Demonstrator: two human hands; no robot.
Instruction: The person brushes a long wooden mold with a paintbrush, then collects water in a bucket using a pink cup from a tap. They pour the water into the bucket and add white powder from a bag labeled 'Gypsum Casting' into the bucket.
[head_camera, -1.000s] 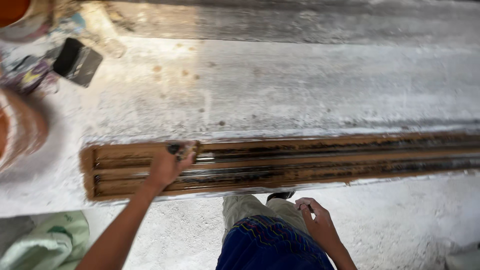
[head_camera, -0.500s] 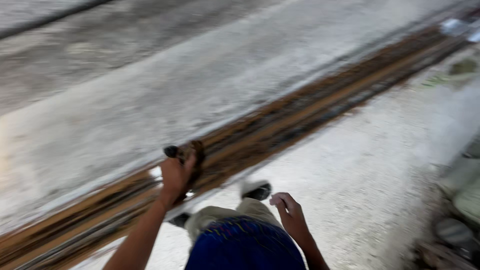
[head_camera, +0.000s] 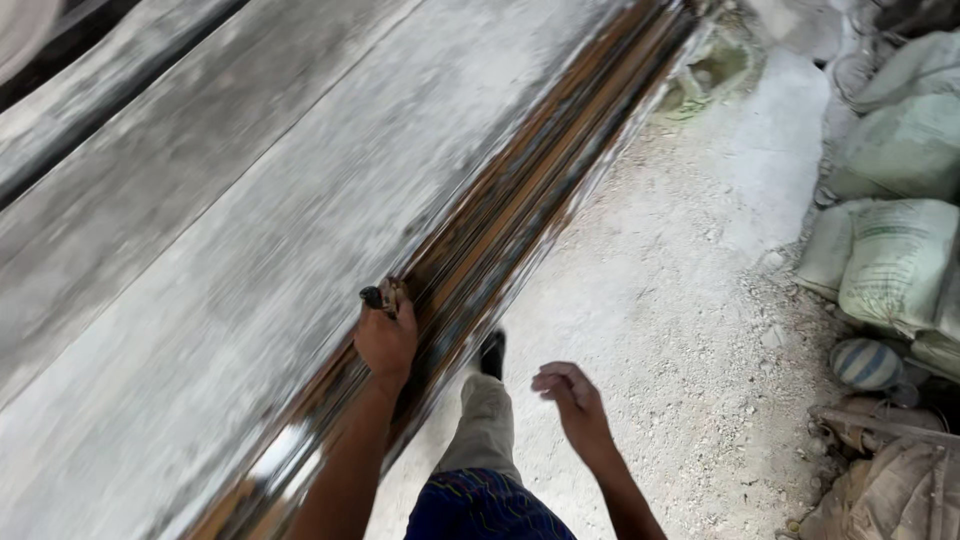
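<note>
- Head view: left hand (head_camera: 385, 340) was closed round a small dark tool (head_camera: 374, 297), fingers wrapped tight, pressing it onto the long rusty moulding strip (head_camera: 520, 200), probably to keep it in a groove.
- Strip looked brown-orange with dark parallel grooves, wet shine near the lower end; it ran diagonally along the edge of the grey concrete slab (head_camera: 200, 260).
- Right hand (head_camera: 568, 395) hung free over the gravelly floor (head_camera: 680, 300), fingers loosely curled, holding nothing, likely for balance.
- Foot in dark shoe (head_camera: 491, 353) stepped just beside the strip.
- Sacks (head_camera: 890, 260) piled at right, well apart.
</note>
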